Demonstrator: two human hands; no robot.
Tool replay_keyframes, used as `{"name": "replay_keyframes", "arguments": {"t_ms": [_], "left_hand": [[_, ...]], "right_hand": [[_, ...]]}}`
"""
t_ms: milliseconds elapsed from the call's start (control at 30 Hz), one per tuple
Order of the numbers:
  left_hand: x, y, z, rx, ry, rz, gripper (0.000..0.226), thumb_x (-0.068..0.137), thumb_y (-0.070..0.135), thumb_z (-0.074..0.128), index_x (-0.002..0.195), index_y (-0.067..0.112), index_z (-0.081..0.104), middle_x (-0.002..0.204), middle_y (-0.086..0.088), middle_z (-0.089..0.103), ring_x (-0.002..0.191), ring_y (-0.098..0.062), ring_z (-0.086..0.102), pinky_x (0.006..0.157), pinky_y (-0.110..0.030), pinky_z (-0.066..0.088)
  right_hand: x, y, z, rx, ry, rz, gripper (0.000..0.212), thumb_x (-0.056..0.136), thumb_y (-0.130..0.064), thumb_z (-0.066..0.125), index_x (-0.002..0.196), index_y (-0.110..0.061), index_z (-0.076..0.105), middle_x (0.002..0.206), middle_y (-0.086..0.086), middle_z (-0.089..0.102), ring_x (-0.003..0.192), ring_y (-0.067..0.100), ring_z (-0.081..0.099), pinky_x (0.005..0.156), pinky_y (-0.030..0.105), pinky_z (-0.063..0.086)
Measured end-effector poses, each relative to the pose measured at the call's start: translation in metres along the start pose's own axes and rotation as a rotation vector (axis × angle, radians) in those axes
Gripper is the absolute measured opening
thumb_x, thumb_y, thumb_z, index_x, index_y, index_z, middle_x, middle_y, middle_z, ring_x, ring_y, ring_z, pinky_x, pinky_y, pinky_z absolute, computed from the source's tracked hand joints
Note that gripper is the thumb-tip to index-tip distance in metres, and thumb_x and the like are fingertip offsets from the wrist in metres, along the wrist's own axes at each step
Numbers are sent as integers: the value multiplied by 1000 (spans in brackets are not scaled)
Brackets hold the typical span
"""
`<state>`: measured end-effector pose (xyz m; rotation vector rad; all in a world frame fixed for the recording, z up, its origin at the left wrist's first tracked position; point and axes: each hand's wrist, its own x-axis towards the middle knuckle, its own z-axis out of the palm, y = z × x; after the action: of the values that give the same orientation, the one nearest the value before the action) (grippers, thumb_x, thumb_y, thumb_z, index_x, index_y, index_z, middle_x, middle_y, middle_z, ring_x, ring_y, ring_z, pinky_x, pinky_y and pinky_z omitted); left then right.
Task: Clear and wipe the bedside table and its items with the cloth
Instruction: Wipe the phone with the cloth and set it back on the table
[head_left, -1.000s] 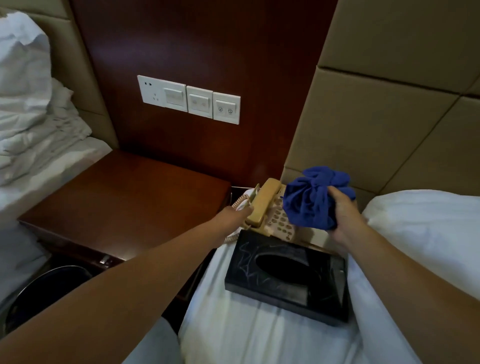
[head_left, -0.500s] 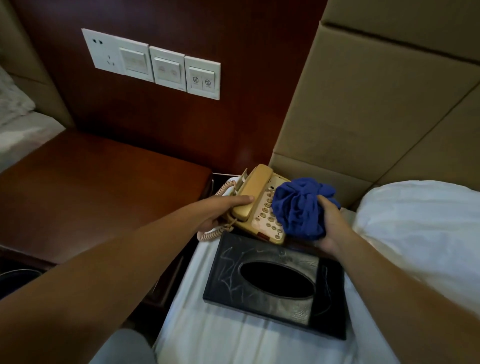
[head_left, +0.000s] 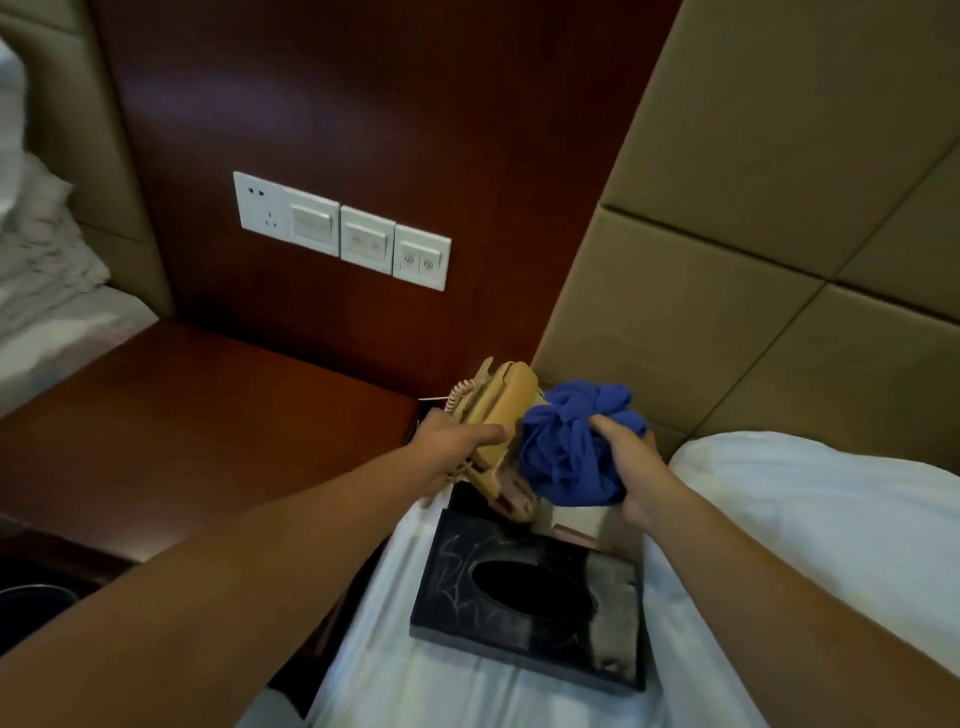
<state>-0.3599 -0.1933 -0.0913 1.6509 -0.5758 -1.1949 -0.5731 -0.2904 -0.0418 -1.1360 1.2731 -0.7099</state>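
Black tissue box (head_left: 524, 597) seen nearest, flat on white bed (head_left: 810, 519); pale scrawl on lid, unreadable. Beige telephone (head_left: 501, 415) gripped, tilted up, by left hand (head_left: 457, 441). Bunched blue cloth (head_left: 571, 447) clutched by right hand (head_left: 628, 467), pressed against telephone. Bedside table (head_left: 182, 431) left. Switch panel (head_left: 343, 228) beyond; markings illegible.
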Motion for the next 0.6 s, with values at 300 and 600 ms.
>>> {"name": "replay_keyframes", "arguments": {"t_ms": [300, 600], "left_hand": [[-105, 26, -130, 275, 221, 158, 82, 59, 43, 97, 120, 20, 48, 113, -4, 63, 97, -22, 68, 82, -45, 63], [-185, -41, -224, 630, 437, 82, 96, 68, 55, 86, 142, 19, 36, 106, 7, 59, 86, -11, 65, 59, -27, 53]], "right_hand": [[-88, -24, 79, -81, -177, -58, 31, 93, -38, 70, 120, -23, 65, 111, 8, 72, 98, 33, 70, 85, 51, 58], [-155, -20, 167, -295, -391, -199, 66, 83, -25, 83, 130, -31, 38, 115, 3, 58, 98, 27, 64, 79, 44, 54]]}}
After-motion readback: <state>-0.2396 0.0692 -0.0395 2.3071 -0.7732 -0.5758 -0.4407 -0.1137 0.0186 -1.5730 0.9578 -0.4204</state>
